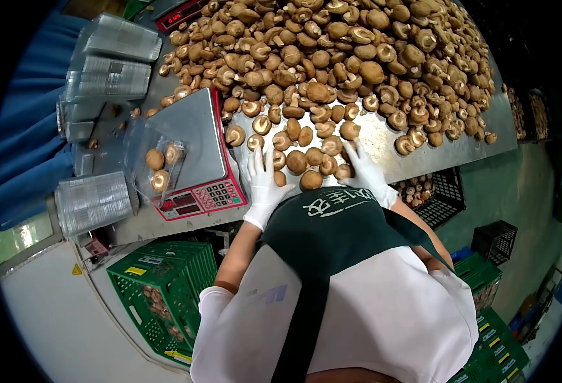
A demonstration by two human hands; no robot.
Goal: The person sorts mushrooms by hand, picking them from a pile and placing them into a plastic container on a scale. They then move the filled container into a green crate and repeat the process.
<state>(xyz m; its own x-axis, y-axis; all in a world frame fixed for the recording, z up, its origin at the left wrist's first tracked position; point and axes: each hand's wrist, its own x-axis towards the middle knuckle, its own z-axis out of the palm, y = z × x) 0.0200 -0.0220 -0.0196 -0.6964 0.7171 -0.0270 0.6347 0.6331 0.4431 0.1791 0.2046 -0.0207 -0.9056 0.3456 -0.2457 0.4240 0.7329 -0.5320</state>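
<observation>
Both hands wear white gloves. My left hand (265, 186) lies on the metal table beside the red-edged scale, fingers stretched out and apart, holding nothing. My right hand (364, 167) rests at the other side of a loose group of brown mushrooms (297, 161), its fingers spread and near the outermost ones. Several mushrooms lie between the two hands, some caps up, some stems up. On the scale (195, 137) a clear plastic tray (142, 155) stands partly over the left edge with a few mushrooms (159, 180) in it.
A large mushroom heap (332, 45) covers the back of the table. Stacks of clear trays (94, 203) stand at the left. A second scale's display (182, 14) shows at the top. Green crates (159, 300) are below left; a black crate (444, 198) with mushrooms is below right.
</observation>
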